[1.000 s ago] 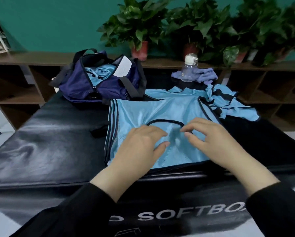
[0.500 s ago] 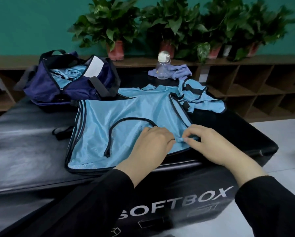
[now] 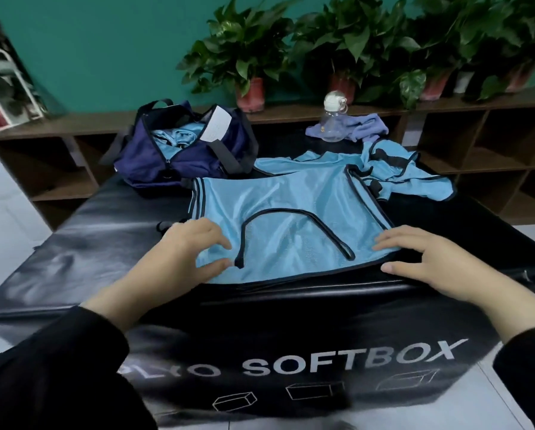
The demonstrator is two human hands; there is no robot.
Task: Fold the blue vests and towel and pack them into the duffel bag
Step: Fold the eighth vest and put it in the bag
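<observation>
Vest [image 3: 291, 212] lies flat on the black soft box [image 3: 104, 243], its long axis running left to right and its black-trimmed neckline opening toward the near edge. Left hand [image 3: 179, 259] and right hand [image 3: 430, 262] rest at its near corners with fingers spread flat, gripping nothing. Duffel bag [image 3: 179, 156] sits unzipped behind.

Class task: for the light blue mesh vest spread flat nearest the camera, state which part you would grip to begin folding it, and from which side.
Grip the light blue mesh vest at its two near corners along the black-trimmed front edge, coming from the near side. It lies flat on the black padded box, with that edge at the rim, and the left hand and right hand already rest there.
</observation>
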